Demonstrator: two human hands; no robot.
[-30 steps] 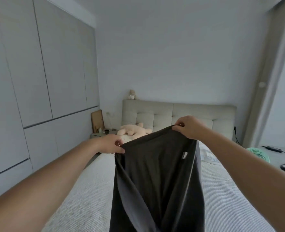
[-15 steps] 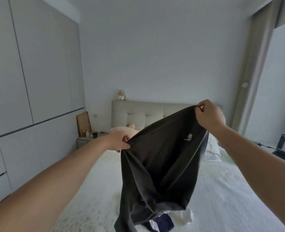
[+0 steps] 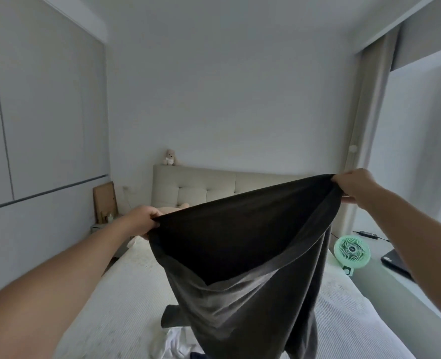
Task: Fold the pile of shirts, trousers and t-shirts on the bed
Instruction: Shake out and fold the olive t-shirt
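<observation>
Both hands have spread wider since a moment ago, stretching the dark trousers' [image 3: 242,257] waistband open above the bed [image 3: 126,288]. White and dark clothes [image 3: 174,344] lie crumpled on the bed beneath the hanging legs. Left hand [image 3: 143,220] pinches one waistband end, right hand [image 3: 354,185] grips the other, higher. Beyond the bed's right edge stands a green fan [image 3: 352,251]; a small teddy [image 3: 170,158] sits atop the headboard.

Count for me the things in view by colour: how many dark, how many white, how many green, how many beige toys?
Dark: 2, the dark garment held up and a laptop
White: 1, a white cloth on the bed
Green: 1, a fan
Beige toys: 2, small teddy, plush
Total: 6
</observation>
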